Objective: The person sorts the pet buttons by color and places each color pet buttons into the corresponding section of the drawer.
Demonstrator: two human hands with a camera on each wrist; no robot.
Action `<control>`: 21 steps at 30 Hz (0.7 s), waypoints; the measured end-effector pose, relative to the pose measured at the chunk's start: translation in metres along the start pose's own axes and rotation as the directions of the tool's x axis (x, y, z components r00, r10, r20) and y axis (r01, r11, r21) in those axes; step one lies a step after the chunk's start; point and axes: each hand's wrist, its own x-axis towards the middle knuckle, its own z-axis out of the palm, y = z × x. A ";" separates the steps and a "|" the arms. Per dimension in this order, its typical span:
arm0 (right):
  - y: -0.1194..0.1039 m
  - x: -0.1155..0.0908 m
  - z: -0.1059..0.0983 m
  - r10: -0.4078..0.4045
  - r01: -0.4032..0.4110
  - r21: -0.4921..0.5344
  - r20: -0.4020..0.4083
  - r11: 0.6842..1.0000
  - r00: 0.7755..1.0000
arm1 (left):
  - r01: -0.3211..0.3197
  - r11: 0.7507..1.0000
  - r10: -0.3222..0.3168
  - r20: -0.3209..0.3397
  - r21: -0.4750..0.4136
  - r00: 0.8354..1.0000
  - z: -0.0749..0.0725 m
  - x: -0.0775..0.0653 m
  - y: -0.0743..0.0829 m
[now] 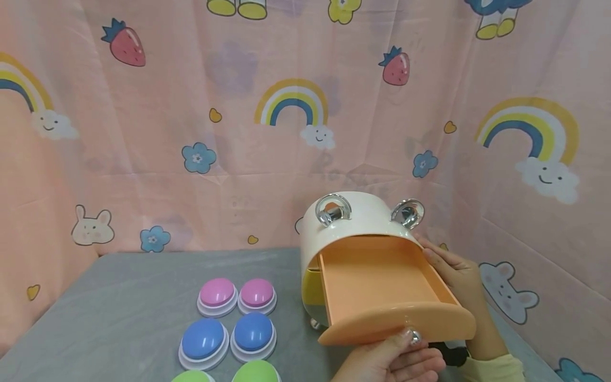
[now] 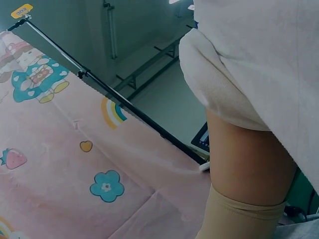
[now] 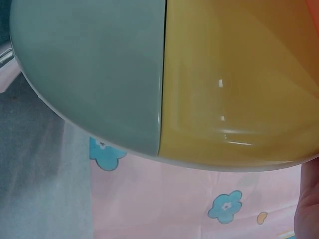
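Observation:
A white rounded storage box (image 1: 312,233), shaped like an alarm clock with silver bells on top, stands right of centre in the head view. Its upper orange drawer (image 1: 377,270) is pulled well out, and no contents show inside. With thumb and fingers, my left hand (image 1: 389,361) pinches the small silver knob (image 1: 415,336) on the drawer front. Against the box's right side rests my right hand (image 1: 453,276), its fingers extended and partly hidden behind the box. Below the drawer, a yellow panel (image 3: 239,89) and a mint-green panel (image 3: 89,74) fill the right wrist view.
On the grey tabletop (image 1: 119,307), left of the box, sit several round push buttons in pairs: pink (image 1: 217,293), blue (image 1: 202,339) and green (image 1: 258,371). A pink patterned curtain (image 1: 167,95) hangs behind and beside the table. The left wrist view shows mostly a sleeve (image 2: 219,84) and curtain.

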 end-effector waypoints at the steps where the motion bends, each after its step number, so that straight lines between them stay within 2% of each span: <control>1: 0.000 0.000 0.001 0.001 -0.001 0.002 0.000 1.000 1.000 | 0.000 1.000 0.000 -0.003 -0.001 1.000 0.000 0.000 0.000; 12: -0.001 0.000 0.002 0.012 -0.012 -0.004 -0.011 1.000 1.000 | 0.001 1.000 -0.001 -0.023 -0.010 1.000 0.000 0.001 -0.001; 21: -0.001 0.000 0.001 -0.002 0.002 0.019 0.002 1.000 1.000 | -0.017 1.000 0.017 0.003 0.007 1.000 -0.001 0.001 -0.002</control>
